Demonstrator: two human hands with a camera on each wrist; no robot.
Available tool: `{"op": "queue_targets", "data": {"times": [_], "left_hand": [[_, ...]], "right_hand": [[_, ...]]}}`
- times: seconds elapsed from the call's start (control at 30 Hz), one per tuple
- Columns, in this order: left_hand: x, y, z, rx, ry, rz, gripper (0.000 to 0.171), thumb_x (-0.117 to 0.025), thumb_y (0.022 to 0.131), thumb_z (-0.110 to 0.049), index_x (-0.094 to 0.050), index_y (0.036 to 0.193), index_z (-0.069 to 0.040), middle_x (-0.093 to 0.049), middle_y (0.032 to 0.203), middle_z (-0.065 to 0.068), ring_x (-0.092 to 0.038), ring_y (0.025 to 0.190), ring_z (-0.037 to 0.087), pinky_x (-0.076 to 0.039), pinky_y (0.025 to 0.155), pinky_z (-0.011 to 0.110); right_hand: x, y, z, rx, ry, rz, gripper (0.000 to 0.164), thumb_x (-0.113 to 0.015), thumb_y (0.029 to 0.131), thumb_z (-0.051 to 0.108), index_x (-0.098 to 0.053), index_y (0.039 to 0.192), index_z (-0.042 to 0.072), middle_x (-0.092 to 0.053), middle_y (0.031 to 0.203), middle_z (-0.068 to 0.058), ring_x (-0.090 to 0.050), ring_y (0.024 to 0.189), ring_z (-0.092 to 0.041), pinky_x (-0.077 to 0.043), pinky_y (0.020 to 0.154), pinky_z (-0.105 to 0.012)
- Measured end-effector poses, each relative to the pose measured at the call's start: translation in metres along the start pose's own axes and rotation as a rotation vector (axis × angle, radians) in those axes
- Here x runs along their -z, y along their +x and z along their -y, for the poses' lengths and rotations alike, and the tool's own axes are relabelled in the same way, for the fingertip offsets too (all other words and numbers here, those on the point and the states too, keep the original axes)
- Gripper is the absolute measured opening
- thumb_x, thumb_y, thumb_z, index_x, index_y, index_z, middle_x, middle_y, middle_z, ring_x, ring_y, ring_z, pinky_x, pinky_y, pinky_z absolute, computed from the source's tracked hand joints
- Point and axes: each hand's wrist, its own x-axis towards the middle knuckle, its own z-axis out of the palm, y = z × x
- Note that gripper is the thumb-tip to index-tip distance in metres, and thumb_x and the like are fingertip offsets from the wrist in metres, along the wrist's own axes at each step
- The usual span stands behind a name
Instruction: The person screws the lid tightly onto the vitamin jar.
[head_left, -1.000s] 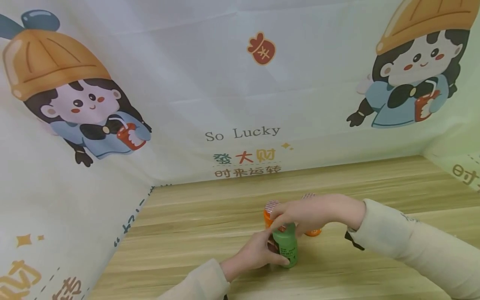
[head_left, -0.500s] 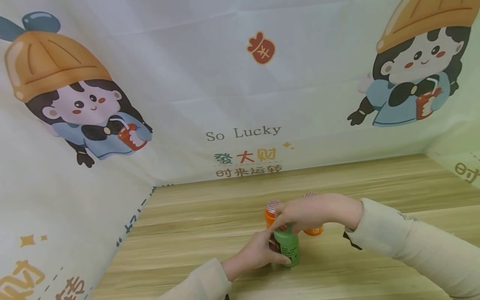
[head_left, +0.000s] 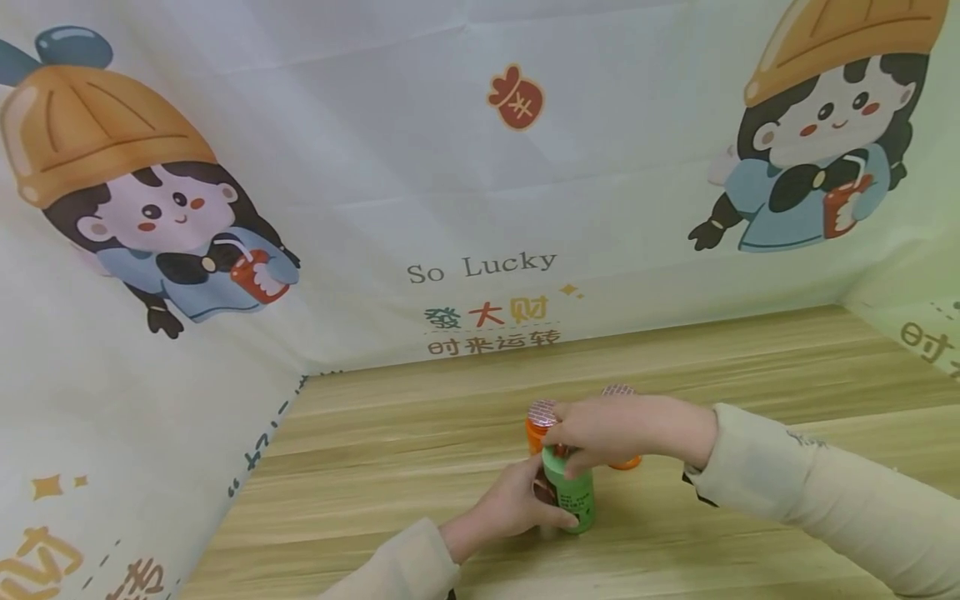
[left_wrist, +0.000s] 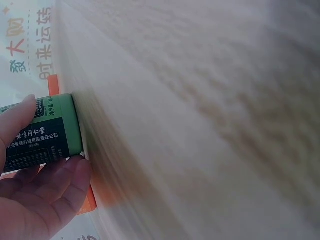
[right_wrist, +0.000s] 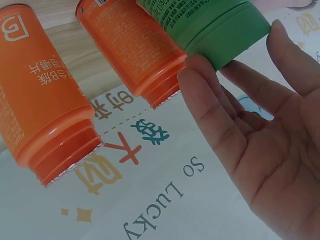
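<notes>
A green bottle [head_left: 576,506] stands upright on the wooden table. My left hand [head_left: 504,507] grips its lower body, thumb on the near side; the left wrist view shows curled fingers beneath the dark label [left_wrist: 37,142]. From above, my right hand [head_left: 626,427] pinches the green cap [right_wrist: 232,37], with thumb and fingers at opposite sides of its edge. Just behind are two orange bottles: one [right_wrist: 132,45] close beside the green bottle, the other [right_wrist: 47,92] farther right. Both have bare threaded necks with patterned seals on top, and the right hand partly hides them in the head view.
The wood-grain table [head_left: 375,467] extends to both sides of the bottles. A pale printed cloth [head_left: 360,167] with cartoon figures and lettering rises behind the table and along its left and right sides.
The right hand's fingers have shifted around the cap, and more of the cap's near edge shows. The left hand keeps its hold on the green bottle, which stays in place.
</notes>
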Motion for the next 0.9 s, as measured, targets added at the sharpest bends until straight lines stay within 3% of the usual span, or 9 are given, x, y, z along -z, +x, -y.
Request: {"op": "queue_targets", "data": {"times": [0.17, 0.37, 0.63, 0.77, 0.9], "left_hand": [[-0.001, 0.001, 0.001, -0.006, 0.004, 0.0, 0.051, -0.078, 0.071, -0.01, -0.054, 0.116, -0.008, -0.063, 0.103, 0.003, -0.059, 0.084, 0.009, -0.048, 0.072, 0.018], [-0.003, 0.001, 0.001, -0.002, 0.001, -0.005, 0.05, -0.078, 0.07, -0.01, -0.055, 0.115, -0.008, -0.063, 0.103, 0.002, -0.058, 0.084, 0.008, -0.047, 0.072, 0.019], [-0.001, 0.001, 0.001, 0.008, 0.019, -0.005, 0.051, -0.078, 0.071, -0.011, -0.054, 0.115, -0.009, -0.063, 0.101, 0.0, -0.057, 0.083, 0.007, -0.047, 0.072, 0.02], [-0.001, 0.001, 0.001, 0.017, 0.025, -0.006, 0.05, -0.078, 0.071, -0.011, -0.054, 0.115, -0.009, -0.063, 0.101, 0.001, -0.058, 0.083, 0.009, -0.047, 0.073, 0.021], [-0.001, 0.0, 0.0, 0.017, 0.026, -0.008, 0.049, -0.078, 0.071, -0.011, -0.055, 0.114, -0.008, -0.064, 0.101, 0.002, -0.058, 0.084, 0.01, -0.047, 0.072, 0.021]], "right_hand": [[-0.002, 0.0, -0.004, 0.016, 0.031, -0.018, 0.041, -0.064, 0.084, 0.029, -0.058, 0.117, 0.005, -0.058, 0.103, -0.002, -0.055, 0.089, -0.009, -0.047, 0.075, -0.023], [-0.001, -0.003, -0.013, 0.013, 0.074, -0.01, 0.054, -0.068, 0.081, 0.032, -0.053, 0.124, 0.003, -0.057, 0.12, -0.008, -0.054, 0.107, -0.018, -0.046, 0.086, -0.03], [-0.001, -0.007, -0.024, 0.101, 0.152, -0.013, 0.056, -0.067, 0.082, 0.011, -0.046, 0.133, 0.006, -0.041, 0.14, -0.008, -0.036, 0.131, -0.023, -0.035, 0.103, -0.037], [-0.002, -0.007, -0.026, 0.167, 0.16, -0.021, 0.051, -0.064, 0.084, 0.008, -0.047, 0.132, 0.007, -0.042, 0.14, -0.006, -0.036, 0.13, -0.022, -0.036, 0.102, -0.034], [-0.003, -0.005, -0.028, 0.21, 0.169, -0.038, 0.045, -0.064, 0.084, 0.008, -0.052, 0.127, 0.007, -0.05, 0.131, -0.003, -0.046, 0.121, -0.016, -0.04, 0.097, -0.03]]}}
